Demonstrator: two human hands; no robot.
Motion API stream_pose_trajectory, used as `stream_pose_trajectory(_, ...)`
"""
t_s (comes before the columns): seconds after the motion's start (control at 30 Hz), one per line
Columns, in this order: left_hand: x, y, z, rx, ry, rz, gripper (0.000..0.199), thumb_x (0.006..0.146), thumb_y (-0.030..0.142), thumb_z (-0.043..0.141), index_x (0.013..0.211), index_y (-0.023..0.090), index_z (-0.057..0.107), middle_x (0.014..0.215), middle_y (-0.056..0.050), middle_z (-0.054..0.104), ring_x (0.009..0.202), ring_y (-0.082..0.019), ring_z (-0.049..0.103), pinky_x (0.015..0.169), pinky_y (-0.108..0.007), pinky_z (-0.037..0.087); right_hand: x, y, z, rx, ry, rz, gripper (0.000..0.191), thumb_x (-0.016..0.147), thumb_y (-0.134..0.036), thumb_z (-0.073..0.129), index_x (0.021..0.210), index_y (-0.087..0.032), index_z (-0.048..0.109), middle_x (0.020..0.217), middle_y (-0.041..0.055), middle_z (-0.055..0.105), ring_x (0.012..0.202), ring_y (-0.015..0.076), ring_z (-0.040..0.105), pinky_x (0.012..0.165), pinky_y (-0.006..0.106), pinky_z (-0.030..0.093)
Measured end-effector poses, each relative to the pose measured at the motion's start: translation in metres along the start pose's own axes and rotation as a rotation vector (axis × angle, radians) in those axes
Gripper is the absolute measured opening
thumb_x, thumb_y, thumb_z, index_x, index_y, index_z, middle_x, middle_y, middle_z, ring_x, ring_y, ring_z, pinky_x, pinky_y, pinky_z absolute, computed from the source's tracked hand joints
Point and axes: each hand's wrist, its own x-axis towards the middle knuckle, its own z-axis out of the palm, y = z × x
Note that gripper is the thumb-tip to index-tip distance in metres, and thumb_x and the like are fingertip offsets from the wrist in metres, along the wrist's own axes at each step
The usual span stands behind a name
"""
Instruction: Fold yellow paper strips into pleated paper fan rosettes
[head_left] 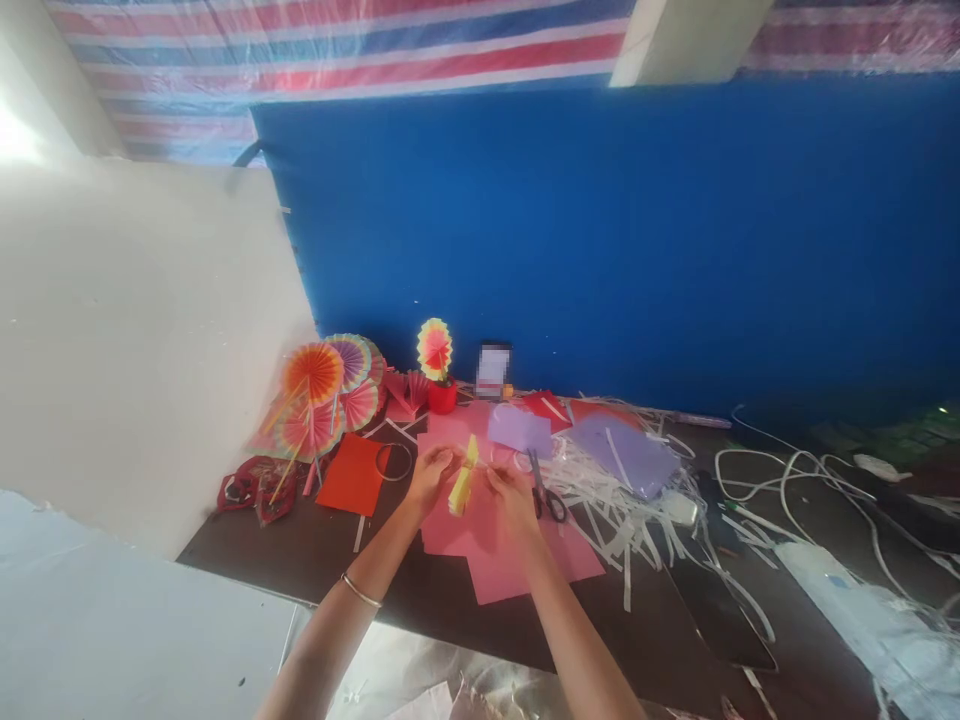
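A folded yellow paper piece (463,485) hangs upright between my hands, above pink sheets (487,565). What looks like a thin pale strip or thread crosses its upper part. My left hand (433,474) is closed at the left of the yellow paper, fingertips pinched on something too small to make out. At the right, my right hand (512,494) also has its fingers pressed together, and what they hold is too small to name. Scissors (553,503) lie just right of my right hand. An orange-red sheet (351,475) and a round ring (394,461) lie at the left.
Paper fans (311,374) stand at the back left, near a red pot (442,397) with a paper flower. White paper strips (600,490) and purple sheets (626,455) cover the right middle. Farther right are white cables (795,470) and a dark tablet-like device (720,615).
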Motion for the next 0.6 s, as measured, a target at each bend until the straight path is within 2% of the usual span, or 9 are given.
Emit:
stream_pose_trajectory(0.17,0.0,0.002,0.005,-0.018,0.052,-0.035,0.031,0.056,0.032,0.078,0.076,0.015,0.06,0.075,-0.003,0.065,0.073,-0.013,0.062,0.079,-0.03,0.046,0.0,0.003,-0.001,0.04,0.024,-0.043,0.025,0.065,-0.044,0.07,0.076,-0.024,0.06,0.083,0.0035,0.066,0.083,0.0221,0.062,0.079,0.037,0.049)
stream_pose_trajectory(0.27,-0.002,0.003,0.01,0.011,0.039,-0.03,0.029,0.059,0.035,0.076,0.074,0.015,0.06,0.071,-0.001,0.062,0.068,-0.011,0.059,0.072,-0.026,0.045,0.002,0.006,0.002,0.128,0.001,-0.049,0.026,0.065,-0.042,0.07,0.079,-0.024,0.058,0.084,0.0024,0.066,0.086,0.0217,0.063,0.082,0.038,0.049)
stream_pose_trajectory(0.47,-0.004,0.003,0.014,0.186,0.04,0.0,0.031,0.06,0.041,0.073,0.071,0.017,0.058,0.058,0.003,0.054,0.053,-0.008,0.049,0.056,-0.022,0.04,0.006,0.007,0.005,0.13,-0.024,-0.034,0.025,0.062,-0.039,0.073,0.076,-0.023,0.059,0.073,0.0003,0.064,0.075,0.0185,0.063,0.08,0.038,0.05)
stream_pose_trajectory(0.6,0.001,0.0,0.012,0.207,0.046,0.024,0.034,0.058,0.043,0.074,0.072,0.016,0.059,0.057,0.003,0.055,0.052,-0.007,0.049,0.054,-0.022,0.039,0.008,0.007,0.0,0.104,-0.003,-0.022,0.026,0.06,-0.037,0.075,0.075,-0.021,0.062,0.067,-0.0003,0.063,0.068,0.0168,0.062,0.078,0.037,0.05)
